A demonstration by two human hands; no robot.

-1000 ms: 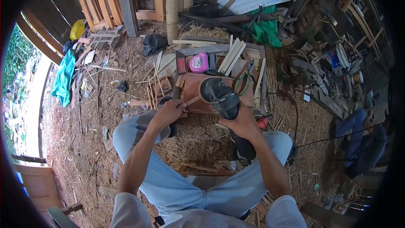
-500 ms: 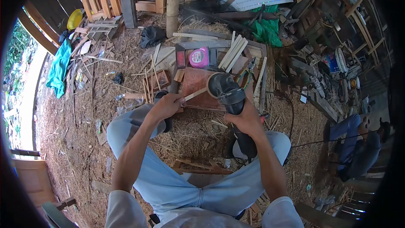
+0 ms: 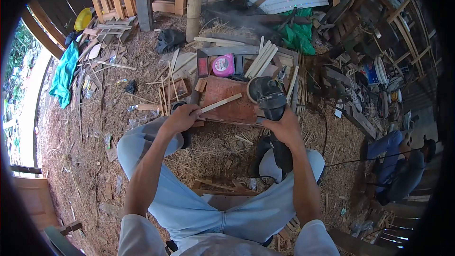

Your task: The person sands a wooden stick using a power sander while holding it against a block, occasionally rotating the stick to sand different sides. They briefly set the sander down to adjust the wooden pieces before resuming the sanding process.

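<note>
My left hand (image 3: 184,116) pinches one end of a thin wooden strip (image 3: 221,103), whose free end lies over a reddish-brown wooden block (image 3: 222,90). In my right hand (image 3: 284,125) is a black angle grinder (image 3: 268,96), gripped round its body. Its round disc (image 3: 254,88) sits just right of the strip's free end, apart from it. Behind the block are a pink tape measure (image 3: 223,65) and a bundle of pale wooden strips (image 3: 262,60). Pliers (image 3: 281,75) lie partly hidden beyond the grinder.
A small wooden box (image 3: 177,89) with sticks stands left of the block. Wood shavings and scraps cover the ground. The power cord (image 3: 326,128) runs at the right, where another person (image 3: 403,166) sits. A wooden post (image 3: 194,7) rises at the back.
The grinder has moved right, away from the wooden strip, which it met before. My left hand has shifted slightly left, still holding the strip.
</note>
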